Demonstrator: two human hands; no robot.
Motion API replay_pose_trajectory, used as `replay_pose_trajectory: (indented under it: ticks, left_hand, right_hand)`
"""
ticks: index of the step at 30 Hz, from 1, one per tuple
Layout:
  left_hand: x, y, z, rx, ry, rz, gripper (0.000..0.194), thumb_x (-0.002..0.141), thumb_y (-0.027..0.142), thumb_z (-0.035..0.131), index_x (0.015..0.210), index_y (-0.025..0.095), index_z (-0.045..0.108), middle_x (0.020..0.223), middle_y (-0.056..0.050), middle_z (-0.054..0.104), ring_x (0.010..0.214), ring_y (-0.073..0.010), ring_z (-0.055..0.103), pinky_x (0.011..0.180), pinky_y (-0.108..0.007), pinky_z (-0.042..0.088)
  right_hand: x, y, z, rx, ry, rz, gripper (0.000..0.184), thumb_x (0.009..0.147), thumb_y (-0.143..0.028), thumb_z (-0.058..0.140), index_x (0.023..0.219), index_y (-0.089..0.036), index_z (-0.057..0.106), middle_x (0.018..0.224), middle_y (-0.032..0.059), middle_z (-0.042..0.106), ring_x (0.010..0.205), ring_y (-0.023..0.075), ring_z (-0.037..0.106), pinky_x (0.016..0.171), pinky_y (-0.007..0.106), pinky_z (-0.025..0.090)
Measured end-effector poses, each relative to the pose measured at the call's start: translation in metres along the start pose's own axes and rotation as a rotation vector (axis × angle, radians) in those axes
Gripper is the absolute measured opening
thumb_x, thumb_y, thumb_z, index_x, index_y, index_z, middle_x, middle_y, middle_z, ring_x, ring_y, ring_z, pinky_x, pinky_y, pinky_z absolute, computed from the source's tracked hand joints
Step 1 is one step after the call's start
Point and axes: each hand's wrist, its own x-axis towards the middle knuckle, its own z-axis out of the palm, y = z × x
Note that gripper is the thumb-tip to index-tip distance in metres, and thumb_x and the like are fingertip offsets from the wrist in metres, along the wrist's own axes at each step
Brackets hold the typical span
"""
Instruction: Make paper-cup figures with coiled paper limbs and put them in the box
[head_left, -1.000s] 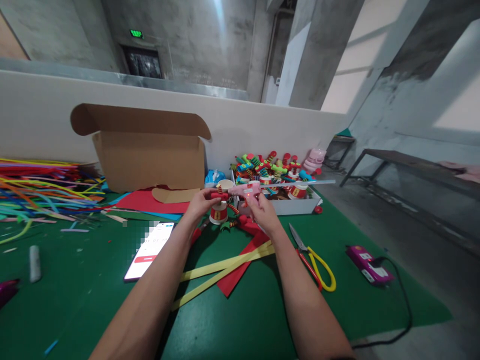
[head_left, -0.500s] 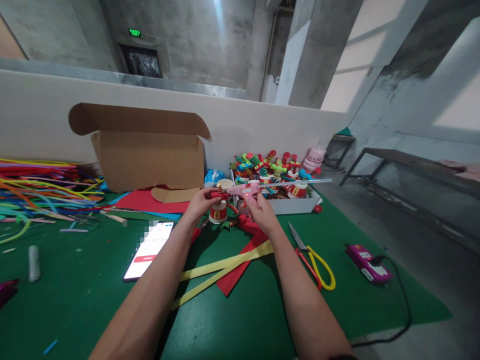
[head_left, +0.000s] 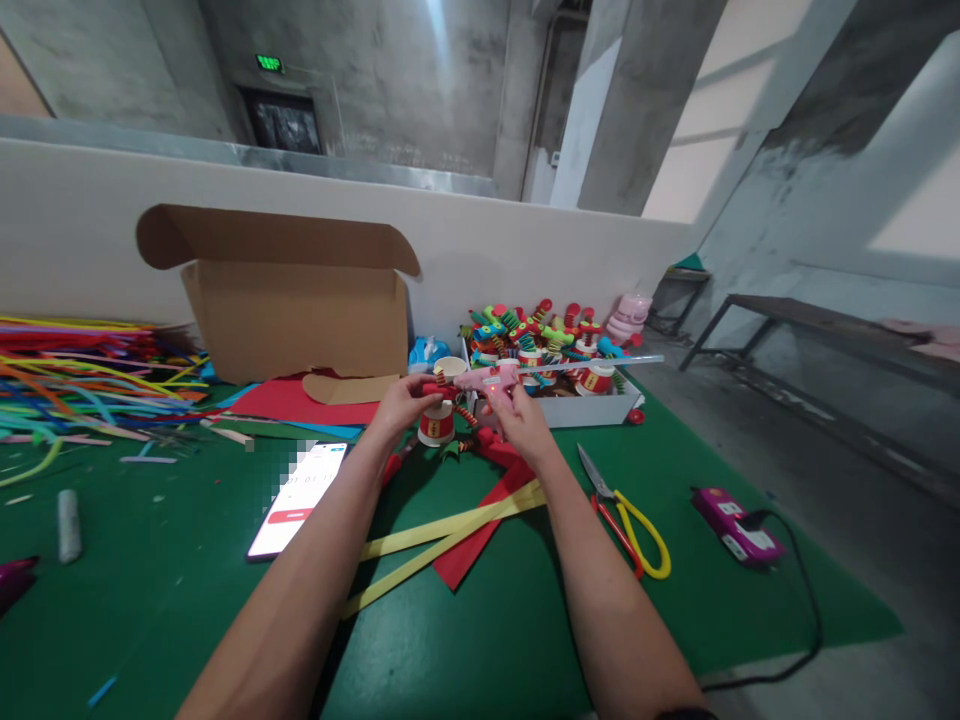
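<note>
Pinching narrowly at the red piece (head_left: pixel 435 390) above the cup figure (head_left: pixel 436 425), my left hand (head_left: pixel 397 408) is at the middle of the view. The figure stands upright on the green table (head_left: pixel 465 655), and its striped limbs reach out beside it. My right hand (head_left: pixel 521 422) is closed around the pink glue gun (head_left: pixel 491 380); the nozzle points to nine o'clock, very near the left fingertips, but whether it touches the red piece I cannot tell. From the back of the gun a clear glue stick (head_left: pixel 600 364) goes out toward three o'clock, and a small red light shows on its body.

Taking the figure as the clock centre, I have the white box (head_left: pixel 592 413) at two to three o'clock, filled with similar colourful figures (head_left: pixel 559 340). The yellow strips (head_left: pixel 442 540) and the red strip (head_left: pixel 469 560) lie crossed between five and seven. At four o'clock are the scissors (head_left: pixel 634 530), and farther the purple device (head_left: pixel 739 527) with a black cable. The lit phone (head_left: pixel 300 505) lies at eight, the heap of coloured strips (head_left: pixel 90 380) at nine, and the open cardboard box (head_left: pixel 300 320) at ten.
</note>
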Motion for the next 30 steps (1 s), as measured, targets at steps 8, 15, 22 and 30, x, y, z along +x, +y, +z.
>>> replay_pose_trajectory:
  ticks: [8,15,22,30]
  left_hand:
    - [0.0006,-0.0010,-0.0004,-0.008,-0.004,0.004,0.050,0.051,0.034,0.083,0.095,0.014,0.069,0.094,-0.010,0.074,0.087,-0.0248,0.068,0.082,-0.038,0.050]
    - [0.0022,-0.0028,-0.0008,0.001,-0.009,0.004,0.051,0.051,0.034,0.082,0.096,0.014,0.069,0.096,-0.010,0.074,0.086,-0.0239,0.067,0.082,-0.037,0.049]
    - [0.0023,-0.0041,-0.0007,-0.007,-0.005,0.007,0.052,0.050,0.036,0.084,0.094,0.015,0.069,0.091,-0.008,0.074,0.082,-0.0229,0.066,0.080,-0.037,0.049]
    - [0.0036,-0.0067,0.0001,-0.031,0.005,0.012,0.052,0.049,0.037,0.084,0.094,0.015,0.070,0.091,-0.009,0.074,0.083,-0.0233,0.066,0.080,-0.037,0.049]
  right_hand:
    - [-0.0007,-0.0015,-0.0002,-0.010,-0.003,-0.002,0.019,0.088,-0.041,0.049,0.090,-0.022,0.049,0.079,0.0021,0.068,0.073,0.0170,0.063,0.057,0.025,0.047]
    - [-0.0007,-0.0017,0.0008,-0.006,0.004,-0.009,0.020,0.088,-0.042,0.049,0.089,-0.022,0.049,0.079,0.0030,0.068,0.074,0.0184,0.064,0.062,0.028,0.050]
    - [-0.0001,-0.0015,0.0013,-0.021,0.002,-0.012,0.019,0.088,-0.040,0.047,0.089,-0.021,0.047,0.078,0.0029,0.068,0.070,0.0168,0.063,0.059,0.026,0.048]
    - [0.0008,-0.0009,0.0009,-0.035,0.008,-0.019,0.020,0.088,-0.040,0.048,0.091,-0.020,0.048,0.078,0.0032,0.068,0.072,0.0176,0.064,0.060,0.027,0.048]
